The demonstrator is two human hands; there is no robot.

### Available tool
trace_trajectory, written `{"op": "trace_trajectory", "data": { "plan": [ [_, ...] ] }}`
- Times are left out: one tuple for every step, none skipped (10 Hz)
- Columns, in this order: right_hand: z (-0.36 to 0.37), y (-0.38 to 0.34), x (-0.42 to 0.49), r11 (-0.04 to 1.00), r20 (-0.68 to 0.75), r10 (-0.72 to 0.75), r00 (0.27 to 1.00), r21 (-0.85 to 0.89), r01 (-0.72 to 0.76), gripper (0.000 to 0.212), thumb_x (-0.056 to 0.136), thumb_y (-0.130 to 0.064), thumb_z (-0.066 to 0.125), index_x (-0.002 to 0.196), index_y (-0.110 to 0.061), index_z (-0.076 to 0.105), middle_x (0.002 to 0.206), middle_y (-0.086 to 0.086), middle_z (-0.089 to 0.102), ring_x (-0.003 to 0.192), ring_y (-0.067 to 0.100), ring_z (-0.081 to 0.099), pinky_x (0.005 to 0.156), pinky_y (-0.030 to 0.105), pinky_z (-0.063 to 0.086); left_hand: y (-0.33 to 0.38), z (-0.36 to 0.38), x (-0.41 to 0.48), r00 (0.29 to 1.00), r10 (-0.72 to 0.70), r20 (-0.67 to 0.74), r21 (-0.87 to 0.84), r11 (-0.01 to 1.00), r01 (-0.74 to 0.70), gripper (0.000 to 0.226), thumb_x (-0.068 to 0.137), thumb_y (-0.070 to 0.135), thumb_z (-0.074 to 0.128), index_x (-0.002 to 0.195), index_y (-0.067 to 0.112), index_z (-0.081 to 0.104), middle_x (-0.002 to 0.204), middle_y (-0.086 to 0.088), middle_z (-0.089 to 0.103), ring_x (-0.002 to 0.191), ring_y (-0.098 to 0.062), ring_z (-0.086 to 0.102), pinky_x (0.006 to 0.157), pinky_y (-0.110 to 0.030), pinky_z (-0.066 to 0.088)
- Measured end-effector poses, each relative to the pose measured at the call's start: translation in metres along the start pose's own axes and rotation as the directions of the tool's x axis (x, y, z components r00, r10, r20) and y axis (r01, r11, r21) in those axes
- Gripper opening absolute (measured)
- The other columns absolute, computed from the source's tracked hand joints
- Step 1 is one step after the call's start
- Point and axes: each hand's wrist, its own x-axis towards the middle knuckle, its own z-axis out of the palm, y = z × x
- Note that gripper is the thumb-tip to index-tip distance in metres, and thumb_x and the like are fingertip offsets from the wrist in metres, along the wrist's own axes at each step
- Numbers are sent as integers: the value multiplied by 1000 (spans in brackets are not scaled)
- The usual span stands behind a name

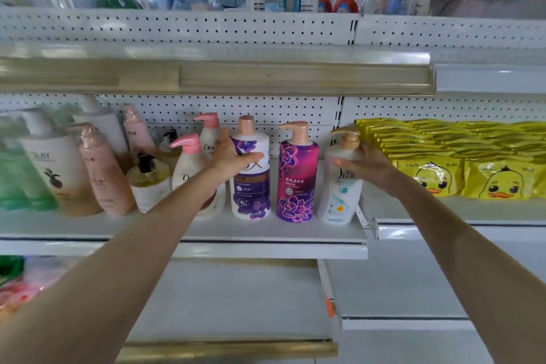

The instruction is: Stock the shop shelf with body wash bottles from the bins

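Your left hand (233, 159) grips the Lux bottle (250, 186) at its shoulder. The thumb lies across the front over the logo and the fingers curl round the bottle's left side and back.
- Lux bottle: white body, purple orchid print, brown band mid-label, rose-gold cap with no spout showing.
- It stands upright on the shelf (266, 233), right of centre and close to the front edge.

Your right hand (363, 167) grips the white bottle (339, 192) just under the pump. The thumb runs across the front and the fingers wrap behind from the right.
- White bottle: white to pale lilac body, light blue label with a small daisy, gold pump with its spout to the left.
- Its base sits at the shelf's right end near the front corner, and its top leans a little to the right.

The magenta bottle (297, 174) stands upright between the two held bottles, apart from both and touched by neither hand.
- Magenta bottle: purple-magenta body, flower outlines, rose-gold pump with its spout to the left.

Left of your left forearm:
- Two Dove bottles (189, 162) with pink pumps, one behind the other.
- An amber bottle (149, 183) with a black pump.
- A pink bottle (103, 168).
- Larger cream and green bottles toward the left end, too blurred to read.

On the next shelf section to the right, yellow duck packs (472, 168) are stacked just beside the white bottle.
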Motion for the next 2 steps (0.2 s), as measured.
{"op": "trace_trajectory", "data": {
  "plan": [
    [-2, -7, -11, 995, -54, 46, 997, -83, -51, 55, 81, -36, 72, 128, -21, 48, 115, -1, 52, 109, 19, 49, 93, 34, 43, 6, -9, -9, 999, -13, 30, 78, 997, 11, 103, 48, 70, 72, 132, 19, 43, 128, -9, 52, 119, -30, 53, 90, -36, 48],
    [3, -15, -26, 974, -139, 16, 990, -221, -46, 69, 74, -52, 73, 131, -22, 49, 124, 1, 55, 115, 20, 50, 94, 35, 43, 17, -20, -29, 999, 44, 13, 80, 996, -45, 95, 78, 37, 75, 146, 10, 16, 142, -16, 37, 132, -33, 40, 98, -38, 40]
  ]
}}
